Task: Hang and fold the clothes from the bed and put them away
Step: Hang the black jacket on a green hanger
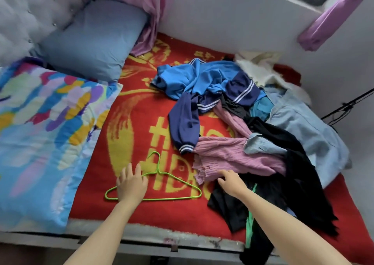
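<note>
Pink ribbed top: crumpled at the near edge of the clothes heap on the red blanket.
Hem just beyond right hand, fingers loose, gripping nothing. Green hanger flat to its left, bar left-right, left hand spread flat on it. Knit limp, creased.

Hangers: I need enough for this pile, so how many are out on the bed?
1. A green wire hanger lies on the red blanket, left of the clothes pile, its left part under the left hand. More may be hidden beneath the clothes.
</note>
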